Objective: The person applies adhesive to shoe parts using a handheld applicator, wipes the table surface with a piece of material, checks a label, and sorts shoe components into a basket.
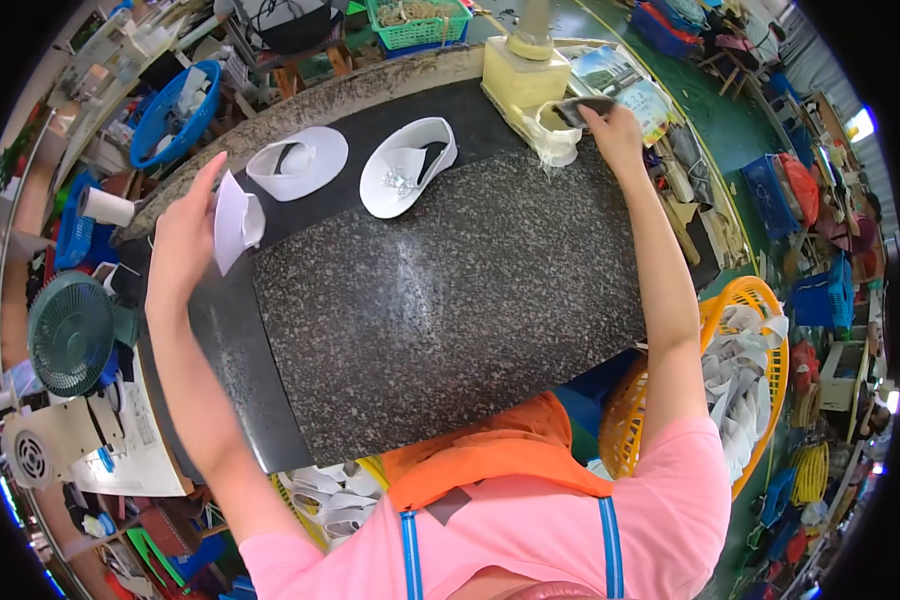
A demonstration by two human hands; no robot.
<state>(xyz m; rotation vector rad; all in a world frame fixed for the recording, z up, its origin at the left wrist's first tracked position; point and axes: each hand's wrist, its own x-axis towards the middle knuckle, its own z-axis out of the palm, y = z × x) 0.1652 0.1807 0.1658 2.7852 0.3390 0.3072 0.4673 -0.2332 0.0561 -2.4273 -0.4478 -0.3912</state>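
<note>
My left hand [182, 235], at the left edge of the work table, is closed on a white visor-shaped piece [232, 225] held on its edge, one finger pointing up. Two similar white pieces, a left one [315, 165] and a right one [407, 168], lie on the dark strip at the back, each a curved band with a flat brim. At the far right my right hand [615, 135] grips a dark flat tool, perhaps a brush or scraper [588, 104]. It sits over the mouth of a cream-coloured pot [552, 140] crusted with pale, dripping residue.
The speckled stone slab [440, 300] fills the table's middle. A yellow basket [770, 400] of pale strips stands right of my body, with more strips [340, 500] below left. At left are a green fan [70, 335] and a blue basket [185, 115]. A post rises from a cream block [520, 75].
</note>
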